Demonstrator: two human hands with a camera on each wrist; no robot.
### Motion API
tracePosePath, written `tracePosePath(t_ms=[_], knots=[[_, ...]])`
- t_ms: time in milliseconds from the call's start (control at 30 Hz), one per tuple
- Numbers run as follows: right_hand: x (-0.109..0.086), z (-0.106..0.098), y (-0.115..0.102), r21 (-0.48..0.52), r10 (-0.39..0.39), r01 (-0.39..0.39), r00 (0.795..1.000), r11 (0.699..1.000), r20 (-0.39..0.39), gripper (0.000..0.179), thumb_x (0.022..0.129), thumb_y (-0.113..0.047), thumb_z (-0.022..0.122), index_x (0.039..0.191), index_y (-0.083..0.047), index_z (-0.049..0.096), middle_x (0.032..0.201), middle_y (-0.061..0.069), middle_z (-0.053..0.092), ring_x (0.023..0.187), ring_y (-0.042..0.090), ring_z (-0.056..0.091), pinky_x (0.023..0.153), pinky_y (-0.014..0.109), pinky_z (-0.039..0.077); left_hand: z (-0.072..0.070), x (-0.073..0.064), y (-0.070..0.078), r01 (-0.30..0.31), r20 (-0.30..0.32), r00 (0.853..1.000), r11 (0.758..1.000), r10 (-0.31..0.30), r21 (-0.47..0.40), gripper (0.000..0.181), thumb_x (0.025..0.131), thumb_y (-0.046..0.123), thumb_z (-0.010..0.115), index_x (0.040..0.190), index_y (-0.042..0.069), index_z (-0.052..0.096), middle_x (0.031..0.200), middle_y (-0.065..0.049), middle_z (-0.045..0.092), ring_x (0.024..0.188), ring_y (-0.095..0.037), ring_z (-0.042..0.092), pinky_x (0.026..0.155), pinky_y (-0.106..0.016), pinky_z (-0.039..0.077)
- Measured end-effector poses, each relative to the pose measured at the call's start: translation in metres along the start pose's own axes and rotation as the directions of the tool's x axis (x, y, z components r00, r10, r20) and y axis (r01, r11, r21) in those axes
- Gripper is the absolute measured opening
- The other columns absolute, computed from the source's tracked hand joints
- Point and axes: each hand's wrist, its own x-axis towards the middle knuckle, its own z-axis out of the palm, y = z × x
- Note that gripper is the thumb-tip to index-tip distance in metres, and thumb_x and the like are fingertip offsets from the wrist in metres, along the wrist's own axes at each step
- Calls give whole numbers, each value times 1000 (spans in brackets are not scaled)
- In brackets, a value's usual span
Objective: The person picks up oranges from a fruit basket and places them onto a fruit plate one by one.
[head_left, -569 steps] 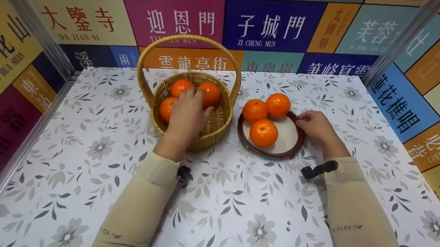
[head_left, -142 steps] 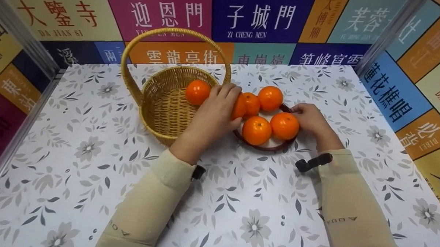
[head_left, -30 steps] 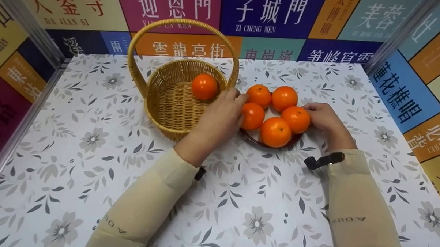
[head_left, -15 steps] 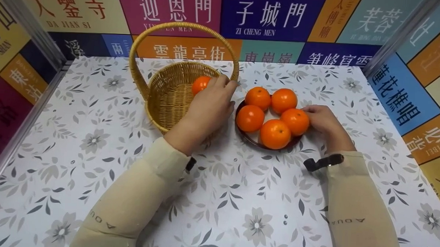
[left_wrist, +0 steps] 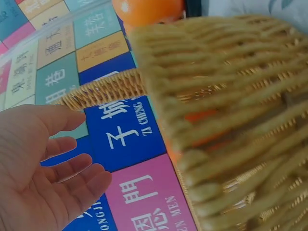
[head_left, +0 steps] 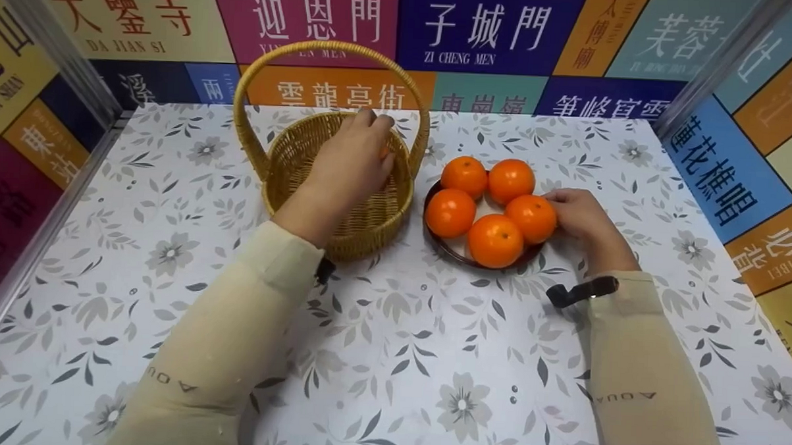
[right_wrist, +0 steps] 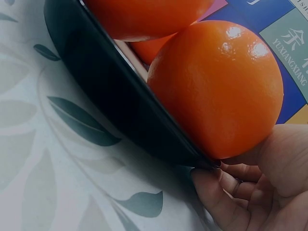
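Observation:
My left hand [head_left: 352, 158] hangs over the round wicker basket [head_left: 369, 238], beneath its arched handle. In the left wrist view its fingers are loosely bent and hold nothing. An orange [head_left: 384, 149] in the basket is mostly hidden behind that hand; the left wrist view gives glimpses of it through the weave. Right of the basket, a dark-rimmed plate [head_left: 457, 254] with a pale inside bears several oranges [head_left: 495, 241] in a ring. My right hand [head_left: 587, 219] pinches the plate's right rim, close beside an orange [right_wrist: 216, 91].
A white tablecloth [head_left: 391, 354] with grey flowers and leaves covers the table. Colourful panels [head_left: 482, 28] with Chinese lettering stand behind it and on both sides. The basket's handle [head_left: 333, 46] rises well above its rim.
Two oranges have gone from basket to plate since the oldest frame. Within the last second, my left hand has left the orange at the plate's left and moved over the basket. My right hand stays.

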Motion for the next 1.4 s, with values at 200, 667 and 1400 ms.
tracePosePath(t_ms=[200,667,1400], knots=[[-1,-3,2,26,28,-28,999,999,22,44,98,-39,64,127,-6,68,106,-3,66,115,26,51,98,35,39,-2,15,-7,15,22,1000,1000,-15,2,52,102,21,56,151,5,47,152,-22,46,137,-38,51,102,-51,54],[-3,-1,0,52,5,-4,1000,999,-12,34,99,-32,64,120,-7,73,94,-10,67,102,21,55,89,30,45,-20,40,-9,73,78,995,996,-69,-42,59,103,27,56,157,9,40,150,-18,46,132,-33,54,108,-46,50],[-6,2,-2,94,55,-56,998,994,20,37,97,-36,67,122,-9,70,105,-5,67,111,25,52,98,34,41,-5,69,-27,266,305,928,954,-215,-139,76,99,42,63,164,21,29,169,-11,23,154,-31,29,124,-47,34]])
